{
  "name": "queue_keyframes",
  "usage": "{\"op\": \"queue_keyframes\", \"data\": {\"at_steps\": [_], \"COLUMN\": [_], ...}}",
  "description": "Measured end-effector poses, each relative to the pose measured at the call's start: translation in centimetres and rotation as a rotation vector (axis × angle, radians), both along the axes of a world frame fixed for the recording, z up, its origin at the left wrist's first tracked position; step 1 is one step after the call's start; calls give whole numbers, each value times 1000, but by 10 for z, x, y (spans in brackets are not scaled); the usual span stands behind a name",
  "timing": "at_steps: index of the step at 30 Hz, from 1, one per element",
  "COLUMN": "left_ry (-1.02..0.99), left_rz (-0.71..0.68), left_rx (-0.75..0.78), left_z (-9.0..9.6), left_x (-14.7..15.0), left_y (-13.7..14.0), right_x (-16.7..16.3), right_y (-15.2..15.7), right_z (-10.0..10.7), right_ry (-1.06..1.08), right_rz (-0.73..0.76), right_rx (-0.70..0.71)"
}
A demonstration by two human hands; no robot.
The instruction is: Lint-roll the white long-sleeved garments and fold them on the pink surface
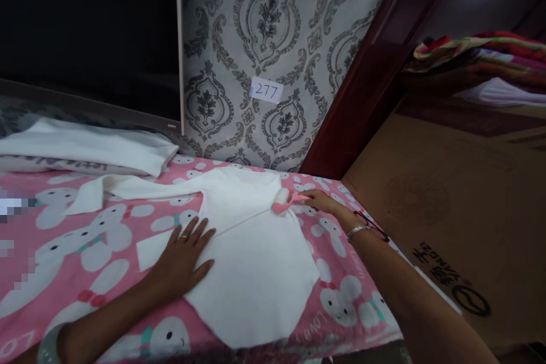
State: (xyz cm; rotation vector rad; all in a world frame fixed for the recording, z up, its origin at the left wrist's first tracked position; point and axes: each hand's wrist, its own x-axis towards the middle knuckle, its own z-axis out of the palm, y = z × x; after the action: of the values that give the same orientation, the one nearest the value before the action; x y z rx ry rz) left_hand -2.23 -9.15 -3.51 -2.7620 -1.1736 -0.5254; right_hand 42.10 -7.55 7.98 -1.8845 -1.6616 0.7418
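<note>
A white long-sleeved shirt (251, 261) lies spread on a pink patterned cloth (123, 239), with one sleeve stretched out to the left. A fold line runs slantwise across its middle. My left hand (181, 253) rests flat on the shirt's left side, its fingers spread. At the shirt's upper right edge is a pink strip (286, 203); whether it is a trim or a separate piece, I cannot tell. My right hand (319, 201) has its fingers closed on the end of this strip. The fingertips are small and partly hidden.
Folded white clothes (85, 145) lie at the back left, below a dark screen (89, 28). A large cardboard box (447, 199) stands close along the right side, with folded fabrics (478, 54) above it. Patterned wall (268, 17) and a dark red wooden frame (362, 68) close off the back.
</note>
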Motion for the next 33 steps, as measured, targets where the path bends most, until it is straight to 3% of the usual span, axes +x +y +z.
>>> {"op": "queue_keyframes", "data": {"at_steps": [3, 5, 8, 12, 14, 17, 21, 24, 27, 31, 33], "left_ry": [-5, -22, -60, -27, 8, 34, 57, 49, 24, -2, -1], "left_rz": [6, 7, 27, 62, 64, 73, 76, 74, 106, 185, 225], "left_rx": [-14, -19, 0, -6, -42, -67, -112, -155, -175, -180, -186], "left_z": [-1, -1, 1, 6, 8, 10, 13, 18, 25, 27, 24], "left_x": [0, 0, 0, -2, -2, -2, 0, 0, -4, -23, -37], "left_y": [1, 2, 1, -3, -6, -7, -7, -8, -10, -14, -15], "right_x": [22, 20, -15, -81, -96, -80, -31, -23, -57, -132, -155], "right_y": [-17, -18, -5, 18, 22, 17, -6, -18, -15, 3, 8], "right_z": [16, 24, 21, -2, -9, -2, 29, 44, 39, 16, 8], "right_ry": [-166, -273, -289, -183, -134, -132, -306, -357, -302, -230, -213], "right_rz": [-16, 5, 74, 232, 299, 311, 194, 194, 271, 373, 433], "right_rx": [64, 131, 193, 235, 221, 158, 67, 60, 109, 165, 143]}}
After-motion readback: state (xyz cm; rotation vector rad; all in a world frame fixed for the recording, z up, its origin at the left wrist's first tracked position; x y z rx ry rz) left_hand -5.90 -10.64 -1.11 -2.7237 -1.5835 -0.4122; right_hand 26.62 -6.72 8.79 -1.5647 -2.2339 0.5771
